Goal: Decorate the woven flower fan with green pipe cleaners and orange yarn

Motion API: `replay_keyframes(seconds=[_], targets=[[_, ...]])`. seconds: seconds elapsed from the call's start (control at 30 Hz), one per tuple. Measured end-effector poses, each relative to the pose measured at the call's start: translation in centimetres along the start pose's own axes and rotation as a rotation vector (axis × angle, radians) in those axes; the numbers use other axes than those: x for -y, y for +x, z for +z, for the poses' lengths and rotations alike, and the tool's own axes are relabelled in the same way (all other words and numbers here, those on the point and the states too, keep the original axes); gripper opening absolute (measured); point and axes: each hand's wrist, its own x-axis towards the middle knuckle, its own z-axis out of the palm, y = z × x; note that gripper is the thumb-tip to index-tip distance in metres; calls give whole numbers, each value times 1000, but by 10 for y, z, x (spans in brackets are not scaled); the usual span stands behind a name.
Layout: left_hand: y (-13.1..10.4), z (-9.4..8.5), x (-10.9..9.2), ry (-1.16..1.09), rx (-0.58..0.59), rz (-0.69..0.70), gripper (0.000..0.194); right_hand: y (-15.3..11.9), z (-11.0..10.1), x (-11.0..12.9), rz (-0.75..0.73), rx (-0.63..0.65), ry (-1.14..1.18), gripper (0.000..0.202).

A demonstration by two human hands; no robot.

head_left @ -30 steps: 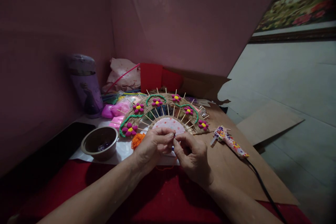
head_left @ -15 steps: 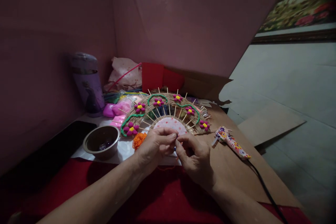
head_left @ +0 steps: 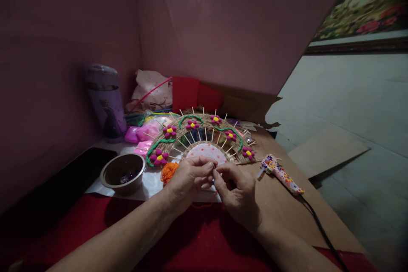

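My left hand [head_left: 194,176] and my right hand [head_left: 236,187] meet at the fingertips, both closed in a pinch. Between them is a tiny dark piece, too small to name. Just beyond lies a half-round fan [head_left: 208,117] of woven twine on thin sticks, with magenta and yellow flowers and green wavy strips on it. Its dotted pale centre [head_left: 205,151] is partly hidden by my fingers. Beside my left hand sits an orange ball of yarn [head_left: 168,171], and a loose orange strand shows below my hands.
A brown bowl [head_left: 106,172] with something dark and shiny inside stands left. Behind it are a purple tumbler [head_left: 110,110] and pink packets [head_left: 148,131]. At right a flower-patterned glue gun [head_left: 282,174], its black cord trailing, lies on cardboard [head_left: 287,216]. A red cloth [head_left: 191,238] covers the near side.
My hands stay together in nearly the same place, with only slight finger movement around the tiny piece. The objects on the table stay put.
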Motion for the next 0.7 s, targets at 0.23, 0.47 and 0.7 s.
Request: replay_keyframes(seconds=[0.23,0.47,0.7], targets=[[0,2,0,-25,-34,6,11,1,0,0,29,18,8,3],[1,1,0,-49,-28,31,11,3,-1,0,15,-17,2,3],[0,3,-2,-40,-55,7,12,5,-1,0,14,-24,-19,3]])
